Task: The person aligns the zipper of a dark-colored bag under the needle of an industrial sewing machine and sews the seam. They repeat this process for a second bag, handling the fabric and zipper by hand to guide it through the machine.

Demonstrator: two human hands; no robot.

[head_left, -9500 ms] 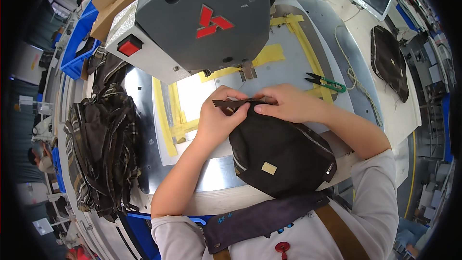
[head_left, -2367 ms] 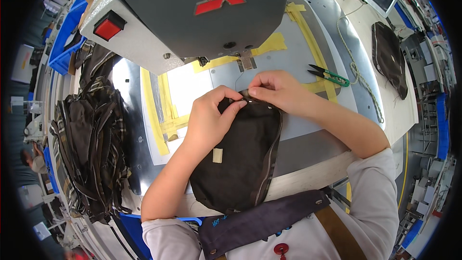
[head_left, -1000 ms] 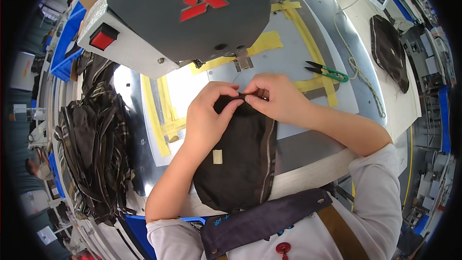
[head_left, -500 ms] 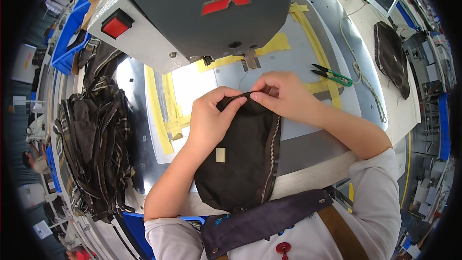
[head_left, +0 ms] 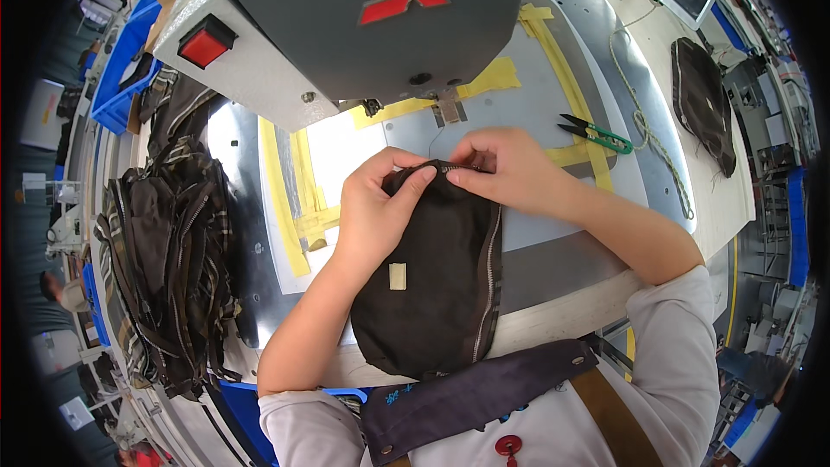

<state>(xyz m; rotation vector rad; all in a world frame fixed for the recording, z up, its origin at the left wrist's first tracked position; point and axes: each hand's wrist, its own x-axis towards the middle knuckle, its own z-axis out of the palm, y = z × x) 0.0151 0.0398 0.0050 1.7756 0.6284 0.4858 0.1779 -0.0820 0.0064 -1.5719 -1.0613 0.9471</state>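
A dark brown fabric pouch piece point(head_left: 432, 281) with a zipper along its right side and a small beige label hangs between my hands. Its lower end reaches my lap. My left hand point(head_left: 380, 207) pinches the top edge between thumb and fingers. Close beside it, my right hand point(head_left: 510, 173) grips the same edge a little further right. A short stretch of zipper teeth shows at the top between the two hands. Just beyond my fingers is the sewing machine's presser foot point(head_left: 449, 110), with a thread trailing from it. The machine's grey head point(head_left: 380, 26) overhangs it.
Green-handled thread snips point(head_left: 605, 137) and a cord point(head_left: 644, 121) lie right on the metal plate, near yellow tape point(head_left: 566, 78). Another dark pouch point(head_left: 702, 104) rests at far right. Left is a heap of zippered fabric pieces point(head_left: 169, 259), with a blue bin point(head_left: 125, 91) behind.
The pouch's top edge has turned slightly, so zipper teeth now show between my hands. My left hand has shifted a little up and left; my right hand stays nearly in place.
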